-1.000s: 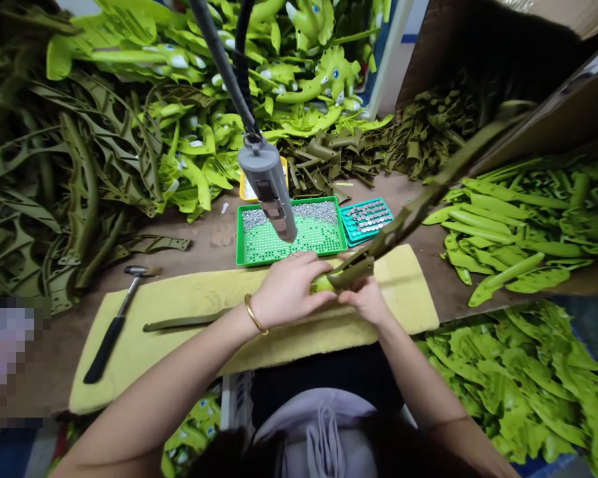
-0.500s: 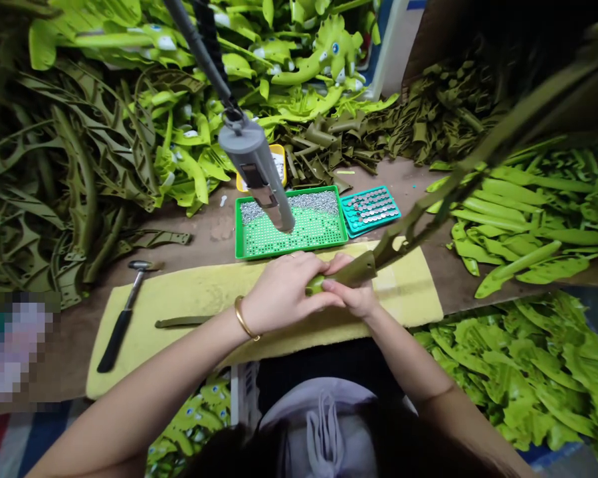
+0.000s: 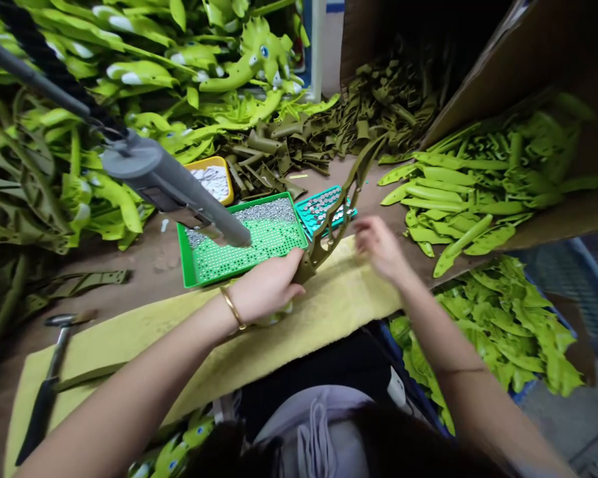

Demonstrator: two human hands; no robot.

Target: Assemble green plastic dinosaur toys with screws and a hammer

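Left hand (image 3: 266,287): closed, gripping the lower end of an olive plastic toy piece (image 3: 329,232)
Long axis: slants up and away rightward, past a teal tray (image 3: 329,199)
Right hand (image 3: 379,244): open, just right of the piece
Nearer hand: left, over a yellow pad (image 3: 343,285)

A long olive-green moulded plastic openwork part (image 3: 320,247), slim and tapering toward its far tip, gripped near its thick end in the left hand (image 3: 264,290), tilted steeply up and away (a bright green end peeks out below the palm), its lattice gaps unfilled
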